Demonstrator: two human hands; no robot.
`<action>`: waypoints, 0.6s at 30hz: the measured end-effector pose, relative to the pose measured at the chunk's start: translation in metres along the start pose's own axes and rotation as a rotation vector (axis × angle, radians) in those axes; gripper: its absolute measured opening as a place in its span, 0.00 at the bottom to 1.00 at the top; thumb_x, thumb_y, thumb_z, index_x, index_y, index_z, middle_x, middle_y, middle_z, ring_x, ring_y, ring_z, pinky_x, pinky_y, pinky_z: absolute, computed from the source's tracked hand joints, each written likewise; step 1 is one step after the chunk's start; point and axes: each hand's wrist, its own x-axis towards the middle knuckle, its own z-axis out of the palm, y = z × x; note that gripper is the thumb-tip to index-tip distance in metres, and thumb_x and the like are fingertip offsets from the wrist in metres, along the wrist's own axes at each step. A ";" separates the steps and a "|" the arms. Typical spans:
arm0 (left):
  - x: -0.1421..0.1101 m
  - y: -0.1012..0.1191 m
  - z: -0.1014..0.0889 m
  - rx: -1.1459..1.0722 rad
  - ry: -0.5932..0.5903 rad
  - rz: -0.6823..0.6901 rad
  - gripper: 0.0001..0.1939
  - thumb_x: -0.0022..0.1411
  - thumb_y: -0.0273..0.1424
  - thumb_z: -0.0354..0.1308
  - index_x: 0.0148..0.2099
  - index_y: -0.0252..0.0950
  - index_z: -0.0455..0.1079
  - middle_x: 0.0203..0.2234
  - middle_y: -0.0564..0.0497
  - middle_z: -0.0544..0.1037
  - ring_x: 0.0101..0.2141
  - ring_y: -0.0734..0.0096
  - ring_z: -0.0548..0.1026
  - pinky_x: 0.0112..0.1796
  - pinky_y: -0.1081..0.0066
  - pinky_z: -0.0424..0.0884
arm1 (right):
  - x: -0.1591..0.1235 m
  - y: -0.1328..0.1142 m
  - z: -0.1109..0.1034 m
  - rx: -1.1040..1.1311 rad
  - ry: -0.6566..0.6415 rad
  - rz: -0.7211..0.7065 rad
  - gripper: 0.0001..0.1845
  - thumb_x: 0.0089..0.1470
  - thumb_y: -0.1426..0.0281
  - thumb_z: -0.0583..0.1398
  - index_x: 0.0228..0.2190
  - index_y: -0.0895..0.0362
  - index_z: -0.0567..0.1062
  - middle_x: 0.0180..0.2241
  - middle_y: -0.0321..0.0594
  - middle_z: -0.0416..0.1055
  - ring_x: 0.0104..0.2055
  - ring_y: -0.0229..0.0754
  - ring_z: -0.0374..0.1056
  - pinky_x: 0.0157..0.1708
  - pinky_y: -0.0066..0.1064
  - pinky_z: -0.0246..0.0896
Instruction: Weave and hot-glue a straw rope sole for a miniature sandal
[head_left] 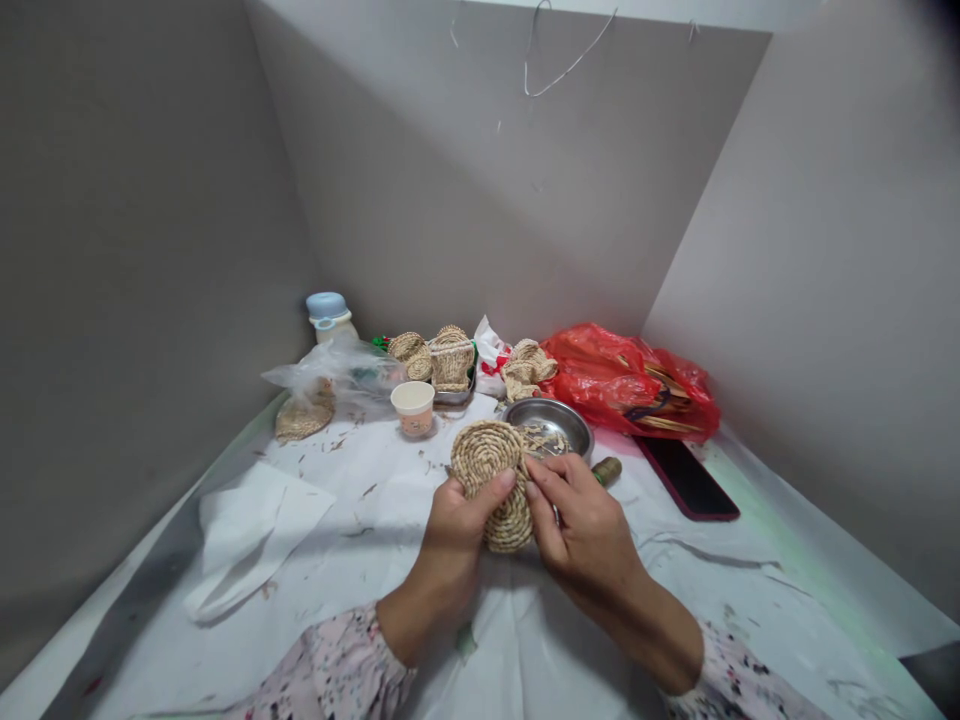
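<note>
Between the hands (454, 530) (581, 525), straw coil (491, 480) tilted

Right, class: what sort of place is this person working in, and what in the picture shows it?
Probably a small handicraft workspace. A round tan coiled straw piece is held up close, similar tan woven straw pieces sit behind it, and straw scraps are scattered over a white covering sheet.

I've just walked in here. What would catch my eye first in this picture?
Front and centre, the left hand and right hand hold a round, tan coil of braided straw. Just behind it sits a shallow round steel dish. Towards the back right, a crumpled, bright red plastic bag stands out against the pale walls.
</note>
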 end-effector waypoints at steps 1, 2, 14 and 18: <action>0.000 0.000 0.000 -0.001 0.009 0.003 0.20 0.50 0.34 0.70 0.44 0.29 0.75 0.34 0.41 0.82 0.34 0.60 0.80 0.40 0.63 0.75 | 0.000 0.000 0.000 -0.007 0.017 -0.007 0.18 0.61 0.75 0.53 0.50 0.63 0.74 0.35 0.47 0.71 0.36 0.44 0.71 0.36 0.34 0.71; 0.000 0.001 0.001 -0.003 0.015 0.003 0.20 0.50 0.34 0.70 0.43 0.29 0.75 0.33 0.42 0.82 0.34 0.61 0.80 0.40 0.63 0.75 | 0.001 -0.001 -0.001 -0.007 0.042 -0.011 0.16 0.61 0.75 0.54 0.49 0.62 0.74 0.34 0.47 0.72 0.36 0.43 0.72 0.37 0.34 0.71; -0.001 0.006 0.002 0.000 0.011 -0.066 0.21 0.49 0.34 0.70 0.44 0.29 0.73 0.33 0.43 0.82 0.32 0.63 0.79 0.32 0.69 0.73 | 0.020 0.009 -0.024 0.374 -0.107 0.049 0.10 0.57 0.76 0.59 0.37 0.56 0.80 0.32 0.41 0.76 0.34 0.40 0.71 0.34 0.31 0.67; -0.002 0.007 0.003 0.033 0.002 -0.109 0.20 0.47 0.34 0.71 0.42 0.29 0.74 0.27 0.47 0.80 0.27 0.68 0.77 0.30 0.71 0.71 | 0.024 0.018 -0.032 0.476 -0.210 0.122 0.10 0.56 0.75 0.60 0.36 0.54 0.81 0.32 0.40 0.76 0.34 0.40 0.71 0.34 0.32 0.67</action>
